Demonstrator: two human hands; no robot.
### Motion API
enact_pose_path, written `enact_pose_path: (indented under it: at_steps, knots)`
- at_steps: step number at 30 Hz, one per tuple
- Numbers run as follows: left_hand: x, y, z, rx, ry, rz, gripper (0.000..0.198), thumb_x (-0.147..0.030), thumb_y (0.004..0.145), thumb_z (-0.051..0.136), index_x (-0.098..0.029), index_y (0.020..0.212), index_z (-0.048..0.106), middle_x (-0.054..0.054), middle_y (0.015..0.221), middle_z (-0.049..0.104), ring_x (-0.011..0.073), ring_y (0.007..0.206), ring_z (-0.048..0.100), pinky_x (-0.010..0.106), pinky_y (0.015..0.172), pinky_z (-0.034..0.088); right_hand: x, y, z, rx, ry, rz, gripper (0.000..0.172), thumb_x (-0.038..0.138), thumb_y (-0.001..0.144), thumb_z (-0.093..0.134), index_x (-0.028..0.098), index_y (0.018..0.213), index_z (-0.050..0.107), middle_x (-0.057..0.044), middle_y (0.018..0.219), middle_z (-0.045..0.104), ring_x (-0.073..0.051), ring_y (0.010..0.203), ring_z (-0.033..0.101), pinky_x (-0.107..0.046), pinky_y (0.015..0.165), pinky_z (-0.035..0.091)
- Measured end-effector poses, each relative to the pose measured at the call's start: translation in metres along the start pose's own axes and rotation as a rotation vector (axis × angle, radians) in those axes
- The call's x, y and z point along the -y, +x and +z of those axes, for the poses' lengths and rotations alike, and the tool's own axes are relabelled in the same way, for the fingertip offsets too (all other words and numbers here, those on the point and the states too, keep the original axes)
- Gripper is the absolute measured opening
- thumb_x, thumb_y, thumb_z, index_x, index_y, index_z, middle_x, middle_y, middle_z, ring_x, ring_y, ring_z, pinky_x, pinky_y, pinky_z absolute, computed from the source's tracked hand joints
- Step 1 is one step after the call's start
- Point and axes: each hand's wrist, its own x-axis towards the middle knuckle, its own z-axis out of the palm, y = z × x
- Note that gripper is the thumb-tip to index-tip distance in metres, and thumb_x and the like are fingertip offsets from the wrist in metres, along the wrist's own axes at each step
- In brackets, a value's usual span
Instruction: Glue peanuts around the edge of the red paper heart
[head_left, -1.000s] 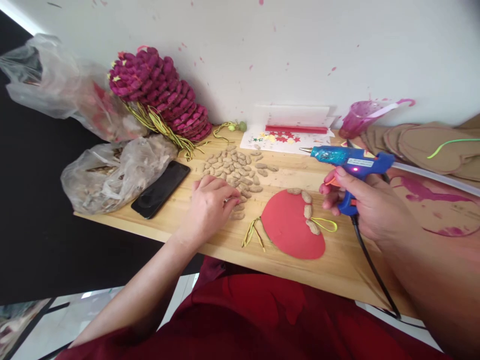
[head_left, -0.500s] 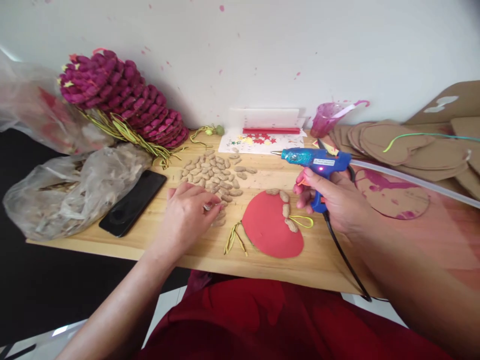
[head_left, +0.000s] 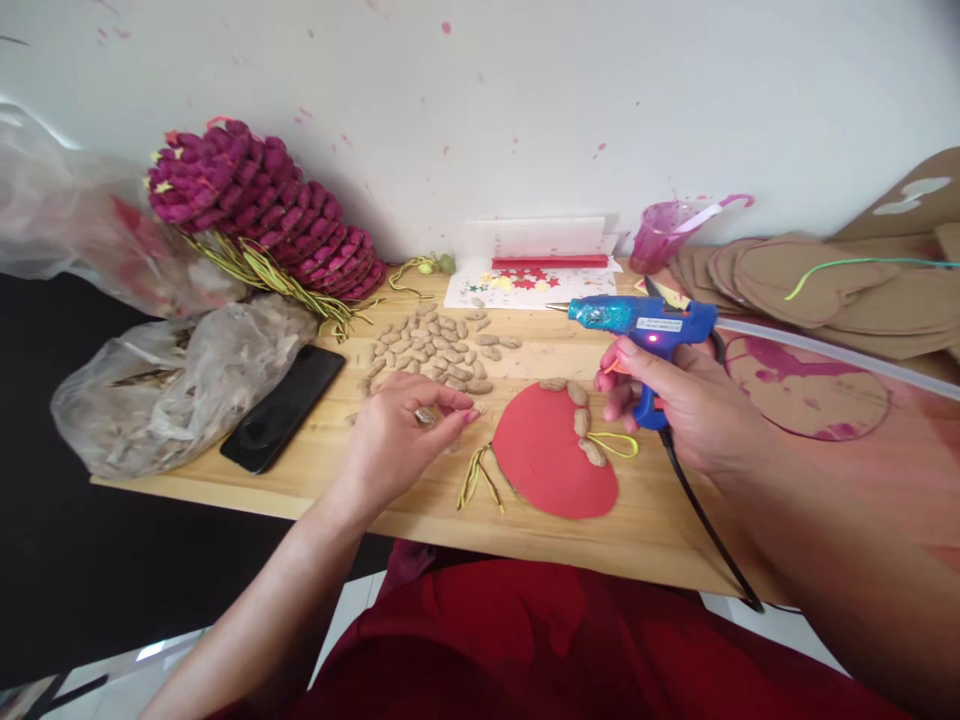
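Note:
My left hand [head_left: 401, 437] is pinched on a peanut shell [head_left: 427, 414] just left of a red paper shape [head_left: 551, 455] lying on the wooden table [head_left: 420, 505]. Three peanut shells [head_left: 581, 420] sit along the red shape's right edge, beside a yellow-green loop [head_left: 615, 444]. A heap of loose peanut shells [head_left: 435, 352] lies behind my left hand. My right hand [head_left: 682, 405] grips a blue glue gun [head_left: 645, 325] held above the table, nozzle pointing left, a clear glue stick [head_left: 832, 350] trailing to the right.
A black phone [head_left: 281, 408] and a plastic bag [head_left: 176, 385] lie at left. A magenta scaled craft piece [head_left: 285, 225] leans on the wall. Cardboard cut-outs [head_left: 817, 285], a pink cup [head_left: 660, 232] and a star sheet [head_left: 525, 283] are behind. The gun's black cord [head_left: 705, 525] runs off the front edge.
My left hand lifted from the heap with a peanut shell pinched in its fingers and moved slightly toward the red shape. The glue gun stayed about where it was.

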Motion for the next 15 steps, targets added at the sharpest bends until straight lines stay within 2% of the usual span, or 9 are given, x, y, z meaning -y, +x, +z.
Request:
enact_pose_path:
  at_steps: [3,6,11,15]
  knots:
    - [-0.003,-0.001,0.008,-0.032,0.184,0.133,0.003,-0.026,0.087,0.076,-0.025,0.085,0.078,0.002,0.085,0.076,0.0243,0.089,0.063,0.044,0.086,0.043,0.000,0.000,0.000,0.004,-0.004,0.004,0.041,0.054,0.075,0.085,0.019,0.080,0.064,0.000,0.072,0.066,-0.012,0.049,0.064,-0.019,0.037,0.041]
    - [-0.005,-0.002,0.017,-0.072,0.343,0.203,0.009,-0.027,0.091,0.072,-0.025,0.084,0.077,0.002,0.087,0.076,0.0260,0.092,0.061,0.046,0.087,0.038,0.000,0.000,0.000,0.006,-0.015,0.007,0.040,0.054,0.076,0.084,0.019,0.081,0.064,0.000,0.073,0.066,-0.012,0.049,0.064,-0.019,0.038,0.041]
    - [-0.008,-0.001,0.023,-0.049,0.433,0.220,0.011,-0.026,0.094,0.068,-0.023,0.086,0.075,0.003,0.090,0.077,0.0265,0.094,0.062,0.045,0.085,0.036,0.001,-0.002,0.000,0.008,-0.014,-0.005,0.039,0.052,0.079,0.082,0.018,0.081,0.064,0.000,0.072,0.066,-0.012,0.049,0.064,-0.020,0.038,0.041]
    - [-0.008,0.002,0.010,-0.045,0.433,0.177,0.013,-0.029,0.096,0.065,-0.024,0.089,0.075,0.003,0.093,0.078,0.0268,0.094,0.063,0.045,0.085,0.036,0.002,-0.004,0.001,-0.022,-0.033,0.017,0.037,0.051,0.082,0.081,0.018,0.083,0.065,-0.001,0.076,0.067,-0.012,0.051,0.064,-0.020,0.040,0.042]
